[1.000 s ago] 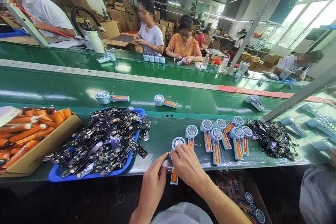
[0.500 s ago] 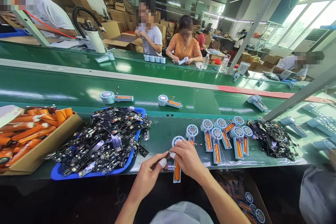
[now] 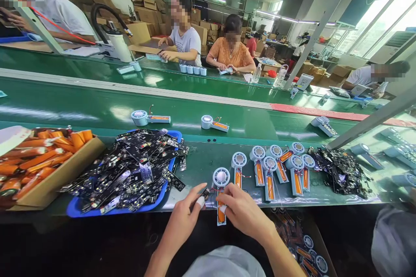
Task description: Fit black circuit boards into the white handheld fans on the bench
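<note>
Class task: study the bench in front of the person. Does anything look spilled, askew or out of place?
Yes. The black circuit boards are heaped untidily, and some overhang the blue tray, with a few lying on the bench beside it. The fan units lie at mixed angles, not in a neat row.

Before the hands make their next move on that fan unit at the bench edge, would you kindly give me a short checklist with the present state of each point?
1. White handheld fan unit with orange battery lying flat at the bench edge: ok.
2. Right hand resting on the fan unit's handle: ok.
3. Left hand pinching a small black circuit board beside the fan unit: ok.
4. Thin red wires joined to the board: cannot tell, too small.
5. Blue plastic tray of black circuit boards close to the left hand: ok.
6. Row of finished fan units apart from the hands: ok.
</note>
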{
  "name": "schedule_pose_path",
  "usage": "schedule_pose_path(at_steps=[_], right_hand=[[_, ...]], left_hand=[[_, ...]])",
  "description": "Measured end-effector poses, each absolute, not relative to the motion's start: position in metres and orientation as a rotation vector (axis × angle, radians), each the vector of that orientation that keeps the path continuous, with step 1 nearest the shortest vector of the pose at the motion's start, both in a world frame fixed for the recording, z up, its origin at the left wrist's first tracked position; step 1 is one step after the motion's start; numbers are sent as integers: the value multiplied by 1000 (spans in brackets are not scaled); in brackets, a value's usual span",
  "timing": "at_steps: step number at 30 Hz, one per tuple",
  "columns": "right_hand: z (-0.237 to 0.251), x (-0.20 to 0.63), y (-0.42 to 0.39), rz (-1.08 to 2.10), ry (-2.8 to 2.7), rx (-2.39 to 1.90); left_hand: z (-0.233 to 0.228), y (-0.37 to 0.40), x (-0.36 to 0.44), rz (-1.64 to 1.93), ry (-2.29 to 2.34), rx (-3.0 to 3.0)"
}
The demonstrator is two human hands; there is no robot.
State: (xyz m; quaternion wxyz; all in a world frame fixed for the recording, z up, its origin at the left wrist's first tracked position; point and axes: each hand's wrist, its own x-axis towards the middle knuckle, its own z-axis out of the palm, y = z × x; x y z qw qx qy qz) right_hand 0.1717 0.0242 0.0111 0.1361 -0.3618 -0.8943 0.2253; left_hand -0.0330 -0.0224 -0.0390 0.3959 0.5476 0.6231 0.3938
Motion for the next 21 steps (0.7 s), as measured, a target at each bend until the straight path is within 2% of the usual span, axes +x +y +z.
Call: schedule_pose_path(at_steps=[2, 6, 13, 17, 21], right_hand=[[4, 170, 21, 666, -2596, -1020], [-8, 164, 27, 929, -2220, -974], [-5, 159, 36, 1111, -2013, -945], [-9, 152, 39, 1254, -1831, -998], [-11, 144, 38, 1186, -1814, -1095]], left_hand=[[-40, -23, -31, 964, 1617, 1434], [-40, -24, -24, 903, 1714, 1690], [-36, -33, -21, 409, 1954, 2017], [-33, -34, -24, 541, 1867, 1971], [-34, -31, -23, 852, 1830, 1673]])
